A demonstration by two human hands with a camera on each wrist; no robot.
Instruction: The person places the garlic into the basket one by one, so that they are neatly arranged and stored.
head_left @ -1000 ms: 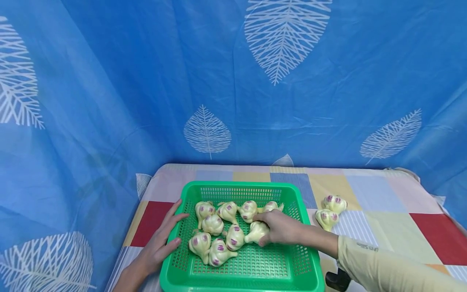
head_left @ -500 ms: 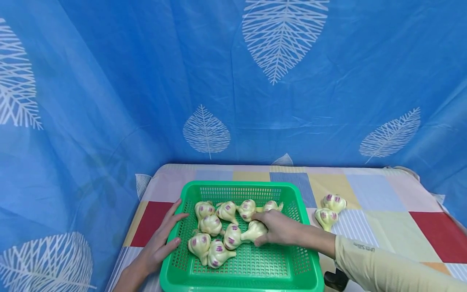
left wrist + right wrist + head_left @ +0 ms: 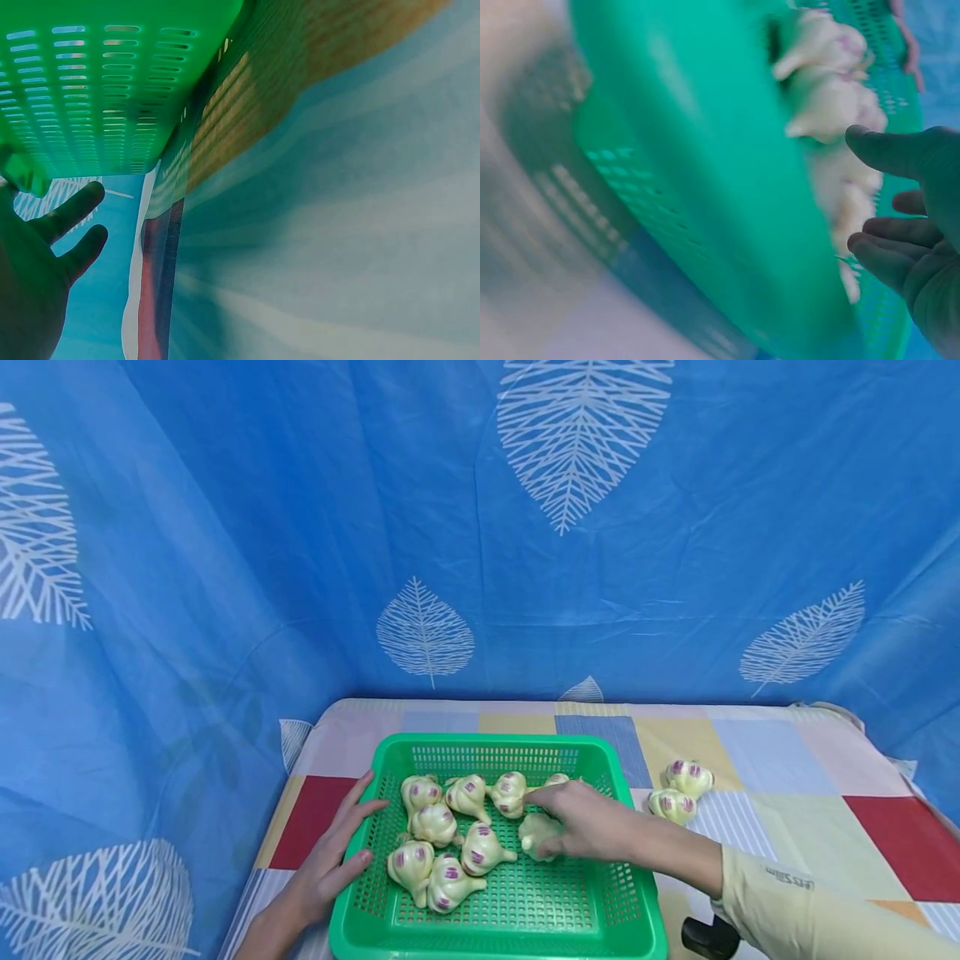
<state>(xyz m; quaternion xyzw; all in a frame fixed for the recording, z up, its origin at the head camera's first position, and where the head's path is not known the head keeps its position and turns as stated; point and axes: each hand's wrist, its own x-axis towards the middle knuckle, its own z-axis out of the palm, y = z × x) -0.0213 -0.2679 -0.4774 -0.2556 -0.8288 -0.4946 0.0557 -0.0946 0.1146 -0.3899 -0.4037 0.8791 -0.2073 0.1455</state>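
A green plastic basket (image 3: pixel 525 935) holds several garlic bulbs, pale with purple patches; one bulb (image 3: pixel 483 850) lies near the middle, its stem to the right. Over the basket's right half, my right hand (image 3: pixel 592 822) grips another garlic bulb (image 3: pixel 537 837) between thumb and fingers. The right wrist view has this right hand (image 3: pixel 930 202) at its right edge, thumb and fingers around a blurred bulb. My left hand (image 3: pixel 330 860) rests at the basket's left rim, fingers spread and fairly straight. In the left wrist view this hand (image 3: pixel 37 270) shows dark beside the basket wall (image 3: pixel 97 97).
Two more garlic bulbs (image 3: pixel 681 792) lie on the checked cloth (image 3: pixel 795 827) to the right of the basket. A small black object (image 3: pixel 708 937) shows below the right forearm. Blue curtains (image 3: pixel 300 527) with white leaf prints stand behind and at the sides.
My right hand has drawn its garlic bulb back to the right and turned it, away from the middle bulb, which lay against it. The left hand stays at the rim.
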